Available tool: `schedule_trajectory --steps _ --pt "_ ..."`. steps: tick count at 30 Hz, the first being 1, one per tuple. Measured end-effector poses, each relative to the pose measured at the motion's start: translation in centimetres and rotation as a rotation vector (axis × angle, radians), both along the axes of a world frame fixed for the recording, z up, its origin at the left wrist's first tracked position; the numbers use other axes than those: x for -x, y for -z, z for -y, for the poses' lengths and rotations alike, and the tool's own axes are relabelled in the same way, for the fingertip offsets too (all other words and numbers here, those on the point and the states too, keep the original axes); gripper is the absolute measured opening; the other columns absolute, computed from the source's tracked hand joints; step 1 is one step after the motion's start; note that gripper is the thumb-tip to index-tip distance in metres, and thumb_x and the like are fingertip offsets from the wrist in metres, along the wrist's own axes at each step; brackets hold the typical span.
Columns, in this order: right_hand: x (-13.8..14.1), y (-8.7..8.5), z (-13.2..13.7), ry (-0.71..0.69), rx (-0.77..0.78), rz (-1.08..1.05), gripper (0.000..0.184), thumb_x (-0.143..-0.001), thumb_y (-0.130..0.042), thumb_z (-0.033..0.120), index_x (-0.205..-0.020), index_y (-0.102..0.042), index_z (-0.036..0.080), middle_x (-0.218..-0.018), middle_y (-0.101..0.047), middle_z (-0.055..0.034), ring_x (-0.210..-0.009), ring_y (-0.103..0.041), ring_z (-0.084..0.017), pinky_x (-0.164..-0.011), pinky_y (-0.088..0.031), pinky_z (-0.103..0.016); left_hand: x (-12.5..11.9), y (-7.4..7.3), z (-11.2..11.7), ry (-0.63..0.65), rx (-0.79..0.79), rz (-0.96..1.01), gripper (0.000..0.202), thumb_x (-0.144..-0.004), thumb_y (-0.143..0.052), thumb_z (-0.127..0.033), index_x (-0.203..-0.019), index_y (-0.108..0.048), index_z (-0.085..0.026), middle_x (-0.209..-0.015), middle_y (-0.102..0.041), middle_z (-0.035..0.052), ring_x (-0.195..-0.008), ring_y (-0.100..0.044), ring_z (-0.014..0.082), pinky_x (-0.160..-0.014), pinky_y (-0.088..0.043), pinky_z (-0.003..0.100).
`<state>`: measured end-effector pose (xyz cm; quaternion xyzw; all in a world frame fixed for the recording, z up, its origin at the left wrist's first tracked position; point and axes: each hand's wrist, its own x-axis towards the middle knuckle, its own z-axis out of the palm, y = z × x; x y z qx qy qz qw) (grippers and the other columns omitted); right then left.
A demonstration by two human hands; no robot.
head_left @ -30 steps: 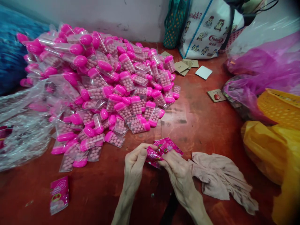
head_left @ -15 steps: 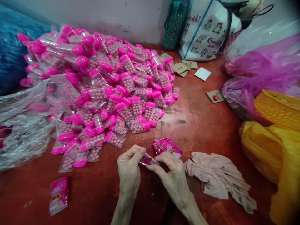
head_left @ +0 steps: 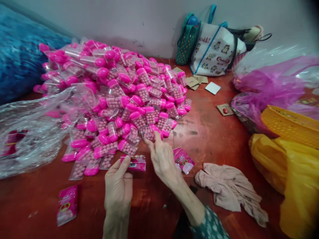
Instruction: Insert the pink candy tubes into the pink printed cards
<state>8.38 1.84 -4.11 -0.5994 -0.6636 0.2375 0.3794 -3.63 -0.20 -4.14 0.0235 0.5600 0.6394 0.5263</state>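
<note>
My left hand [head_left: 119, 181] is closed, thumb on top, on a flattened pink printed wrapper [head_left: 138, 163] with a small barcode patch. My right hand [head_left: 161, 159] reaches to the near edge of a heap of candy packs [head_left: 143, 94], clear flat boxes of pale pink balls with bright pink caps. Its index finger and thumb are spread at one candy pack [head_left: 148, 133], touching it where it lies. Behind the right wrist lies a printed pink packet [head_left: 184, 161], partly covered. Another printed pink packet [head_left: 67, 205] lies apart at the lower left.
Clear plastic sheeting [head_left: 32, 132] and a blue sack [head_left: 20, 53] flank the heap at left. At right are a crumpled beige cloth [head_left: 229, 186], a yellow bag [head_left: 269, 162], a yellow basket [head_left: 289, 124] and purple plastic [head_left: 271, 73]. Cardboard squares [head_left: 193, 82] and a white tote bag [head_left: 211, 49] stand farther back.
My right hand has let go of the pink wrapper and moved forward to the heap. My left hand keeps the wrapper and has shifted left. The view has tilted slightly up.
</note>
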Motion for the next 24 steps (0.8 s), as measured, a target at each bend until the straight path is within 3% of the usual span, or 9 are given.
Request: schedule_trajectory --steps 3,9,13,18,24 --pt "1.6 1.7 0.2 -0.021 -0.043 0.233 0.042 -0.093 -0.034 0.030 -0.128 -0.040 0.008 -0.107 -0.059 -0.0204 -0.088 -0.058 -0.028 -0.072 -0.043 -0.038 0.8 -0.1 -0.2 -0.046 -0.031 0.006 0.015 -0.055 -0.076 -0.013 -0.068 -0.068 -0.015 -0.064 -0.069 -0.0031 -0.057 -0.061 0.0070 -0.056 -0.049 0.014" --pt "1.5 3.7 3.2 -0.005 -0.011 0.392 0.025 -0.089 -0.042 0.025 -0.109 -0.057 0.021 -0.108 -0.056 -0.0162 -0.104 -0.052 -0.034 -0.078 -0.045 -0.049 1.0 -0.9 -0.9 -0.079 -0.119 0.089 0.011 -0.065 -0.070 -0.009 -0.073 -0.067 -0.016 -0.072 -0.070 -0.0031 -0.070 -0.064 0.0090 -0.068 -0.051 0.018" --pt "1.1 4.0 4.1 -0.055 -0.112 0.324 0.042 -0.087 -0.029 0.010 -0.123 -0.047 0.022 -0.133 -0.037 -0.0136 -0.125 -0.030 -0.034 -0.088 -0.041 -0.055 0.6 -1.4 -1.4 -0.079 -0.119 0.137 0.014 -0.067 -0.066 -0.005 -0.075 -0.068 -0.017 -0.074 -0.071 -0.0026 -0.071 -0.065 0.0091 -0.069 -0.052 0.018" --pt "1.8 3.6 2.7 0.019 -0.018 0.197 0.036 -0.084 -0.035 0.007 -0.108 -0.057 0.022 -0.121 -0.047 -0.0127 -0.112 -0.045 -0.029 -0.083 -0.046 -0.048 -0.1 -1.9 -1.8 0.029 -0.167 0.215 0.011 -0.074 -0.059 -0.007 -0.077 -0.067 -0.015 -0.079 -0.071 0.0019 -0.075 -0.066 0.0140 -0.073 -0.053 0.026" --pt "2.1 4.0 2.3 0.076 -0.037 0.167 0.031 -0.086 -0.035 0.010 -0.111 -0.052 0.018 -0.108 -0.055 -0.0142 -0.102 -0.051 -0.029 -0.083 -0.045 -0.049 -0.6 -2.0 -2.3 0.069 -0.162 0.278 0.018 -0.078 -0.051 -0.006 -0.077 -0.066 -0.016 -0.080 -0.071 0.0019 -0.074 -0.065 0.0135 -0.072 -0.053 0.026"
